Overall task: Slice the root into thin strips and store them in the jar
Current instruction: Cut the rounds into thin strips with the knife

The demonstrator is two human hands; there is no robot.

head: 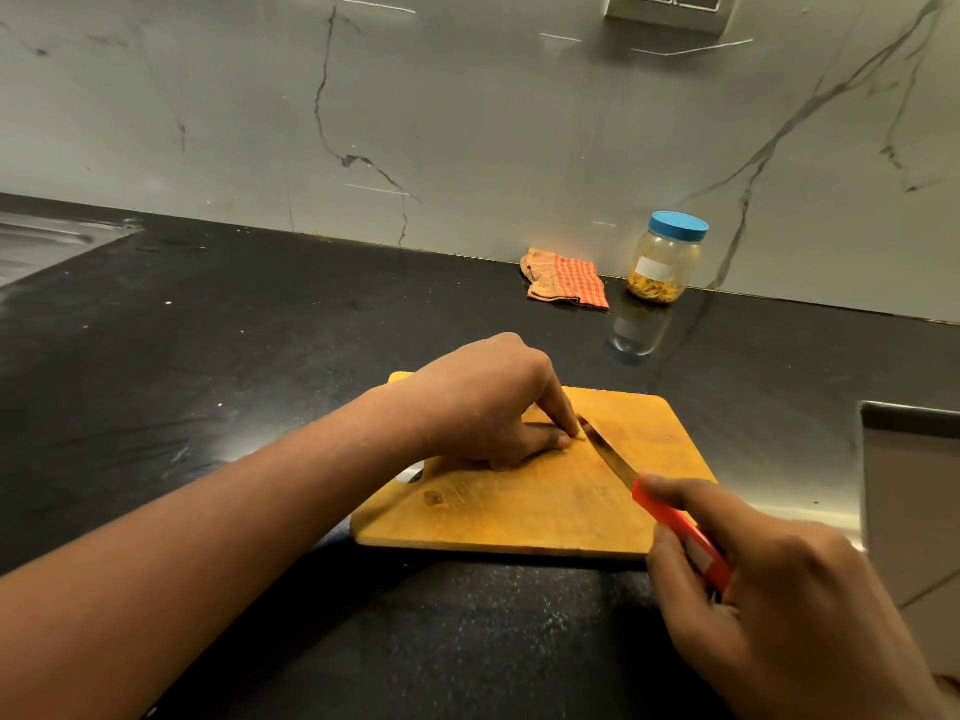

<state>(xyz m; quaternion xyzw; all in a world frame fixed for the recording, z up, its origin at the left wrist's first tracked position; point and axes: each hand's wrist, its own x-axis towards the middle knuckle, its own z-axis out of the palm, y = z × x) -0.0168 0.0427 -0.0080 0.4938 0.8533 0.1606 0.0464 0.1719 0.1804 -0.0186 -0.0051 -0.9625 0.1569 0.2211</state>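
Observation:
A wooden cutting board lies on the black counter. My left hand rests on the board with fingers curled, pinching a small yellowish piece of root that is almost hidden under the fingertips. My right hand grips the orange handle of a knife; its blade lies against the root right beside my left fingertips. A clear jar with a blue lid stands at the back by the wall, lid on, with yellow strips at its bottom.
A folded orange checked cloth lies left of the jar against the marble wall. A steel sink sits at far left. A steel-edged unit stands at the right. Black counter surrounds the board.

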